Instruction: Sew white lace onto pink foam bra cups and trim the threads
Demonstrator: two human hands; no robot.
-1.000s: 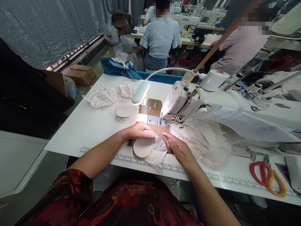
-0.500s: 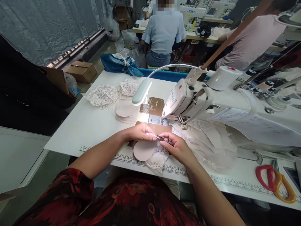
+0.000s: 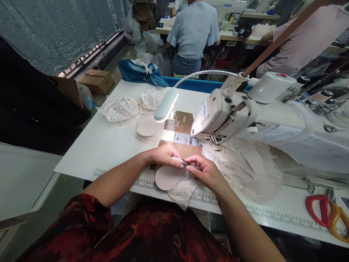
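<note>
My left hand [image 3: 167, 155] pinches the edge of a white lace piece [image 3: 182, 187] that hangs over the table's front edge. An oval pale pink pad [image 3: 167, 177] lies with the lace, just below that hand. In my right hand [image 3: 203, 169] is a pair of small dark thread snips [image 3: 195, 166], fingers closed round them. The tips of the snips meet the lace at my left fingertips; whether the blades are apart is too small to tell. Both hands are close together in front of the sewing machine [image 3: 212, 116], under its lamp [image 3: 166, 103].
Lace pieces [image 3: 120, 110] and another pale pad [image 3: 149, 129] lie at the table's left. More lace and sheer fabric [image 3: 251, 171] is heaped right of the needle. Large scissors with red and yellow handles [image 3: 321, 211] rest at front right. Co-workers sit beyond the table.
The view has shifted a little. My hands stay together at the lace edge, with the snips' tips now closer in against my left fingertips.
</note>
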